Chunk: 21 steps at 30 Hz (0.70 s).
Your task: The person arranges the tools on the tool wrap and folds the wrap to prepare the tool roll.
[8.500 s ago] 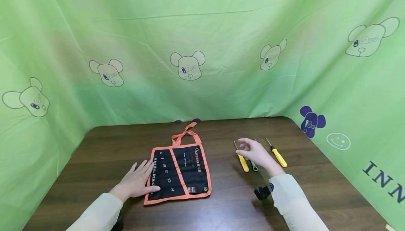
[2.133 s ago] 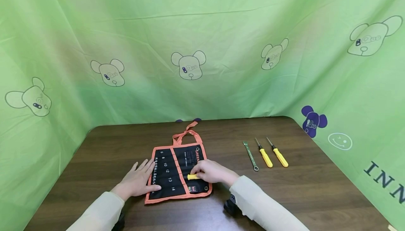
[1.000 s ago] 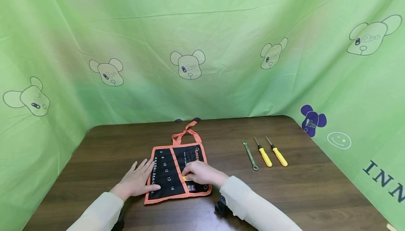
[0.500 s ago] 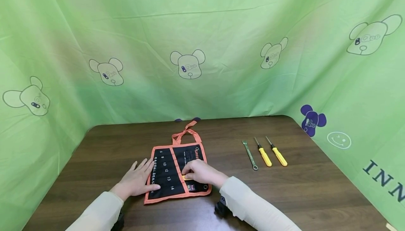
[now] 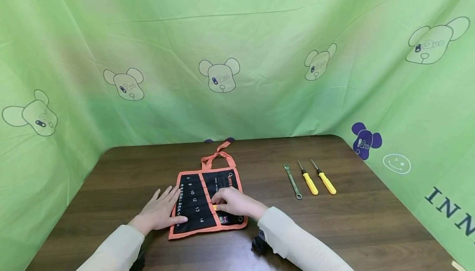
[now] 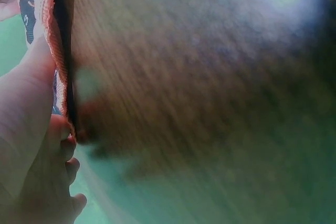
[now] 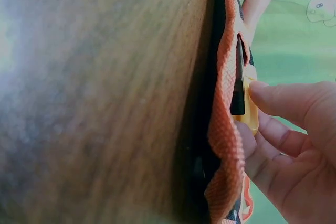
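Observation:
A black tool pouch (image 5: 208, 182) with orange trim and numbered pockets lies flat on the table, handle loop pointing away. My left hand (image 5: 157, 214) rests on its left edge with fingers spread and straight. Over the pouch's right half, my right hand (image 5: 235, 202) pinches the yellow handle of a screwdriver (image 7: 252, 113) between thumb and fingers. In the head view only a bit of that handle shows, at the orange band down the pouch's middle. Its shaft is hidden, seemingly inside a pocket. The left wrist view shows the left thumb (image 6: 39, 66) against the pouch's edge.
To the right of the pouch lie a combination wrench (image 5: 292, 182) and two yellow-handled screwdrivers, one in the middle (image 5: 311, 185) and one farthest right (image 5: 328, 184). A green patterned cloth (image 5: 259, 110) hangs behind the wooden table (image 5: 141, 168).
My right hand went from above the tools to the pouch with the leftmost screwdriver. It then moved left, and the yellow handle slid closer to the middle band. My left hand stayed put.

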{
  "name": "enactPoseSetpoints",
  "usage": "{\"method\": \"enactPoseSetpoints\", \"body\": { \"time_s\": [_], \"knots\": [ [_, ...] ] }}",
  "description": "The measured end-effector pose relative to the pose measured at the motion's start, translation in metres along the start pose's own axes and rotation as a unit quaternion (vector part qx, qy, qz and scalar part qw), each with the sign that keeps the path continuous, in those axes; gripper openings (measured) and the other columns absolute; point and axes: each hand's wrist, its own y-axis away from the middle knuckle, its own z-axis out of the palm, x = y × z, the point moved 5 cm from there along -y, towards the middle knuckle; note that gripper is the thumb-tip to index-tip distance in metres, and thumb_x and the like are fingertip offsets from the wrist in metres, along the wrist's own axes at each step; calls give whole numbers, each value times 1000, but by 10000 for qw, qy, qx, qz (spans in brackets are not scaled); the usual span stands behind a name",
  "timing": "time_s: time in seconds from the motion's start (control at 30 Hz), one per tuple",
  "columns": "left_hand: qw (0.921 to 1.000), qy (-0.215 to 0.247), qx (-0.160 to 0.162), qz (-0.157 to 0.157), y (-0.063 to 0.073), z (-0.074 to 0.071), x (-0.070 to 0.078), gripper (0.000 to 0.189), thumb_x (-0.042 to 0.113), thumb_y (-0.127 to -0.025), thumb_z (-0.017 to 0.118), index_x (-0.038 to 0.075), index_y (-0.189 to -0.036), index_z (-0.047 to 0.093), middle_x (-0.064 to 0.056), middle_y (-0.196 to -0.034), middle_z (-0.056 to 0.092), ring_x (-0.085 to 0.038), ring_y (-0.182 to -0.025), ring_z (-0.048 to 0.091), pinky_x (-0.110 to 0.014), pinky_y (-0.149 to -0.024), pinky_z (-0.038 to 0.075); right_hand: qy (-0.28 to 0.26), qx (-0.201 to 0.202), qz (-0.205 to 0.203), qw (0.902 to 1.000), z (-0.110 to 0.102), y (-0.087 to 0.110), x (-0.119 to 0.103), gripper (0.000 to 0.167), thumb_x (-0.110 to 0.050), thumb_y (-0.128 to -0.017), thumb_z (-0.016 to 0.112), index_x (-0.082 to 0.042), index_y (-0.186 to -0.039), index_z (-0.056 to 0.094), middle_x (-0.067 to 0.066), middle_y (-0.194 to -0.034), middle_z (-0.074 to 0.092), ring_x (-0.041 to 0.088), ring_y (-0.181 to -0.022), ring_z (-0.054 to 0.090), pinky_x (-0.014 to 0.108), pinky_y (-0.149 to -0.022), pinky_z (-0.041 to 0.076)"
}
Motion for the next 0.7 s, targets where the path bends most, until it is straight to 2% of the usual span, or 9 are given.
{"method": "enactPoseSetpoints", "body": {
  "time_s": [0.37, 0.57, 0.7],
  "knots": [
    [9999, 117, 4, -23, 1, 0, 1, 94, 68, -80, 49, -2, -140, 33, -17, -146, 28, -34, -133, 22, -55, -103, 14, -294, 67, 34, 9995, -8, 4, 1, 21, -10, -85, 67, -4, -105, 67, 1, -91, 61, 10, -80, 55, 23, -74, 47],
    [9999, 108, 24, -9, 0, 0, 0, 93, 67, -80, 49, -2, -140, 33, -18, -145, 28, -34, -133, 22, -55, -103, 14, -655, 311, 143, 9973, -28, 6, 2, 26, -10, -85, 66, -1, -110, 63, 5, -94, 62, 13, -84, 57, 27, -75, 48],
    [10000, 93, 37, -2, 0, 1, 0, 93, 68, -80, 48, -2, -140, 33, -17, -146, 28, -34, -133, 22, -55, -103, 15, -839, 533, 122, 9950, -45, 9, 2, 28, -9, -86, 65, 0, -112, 62, 6, -93, 62, 14, -81, 58, 29, -70, 49]
  ]
}}
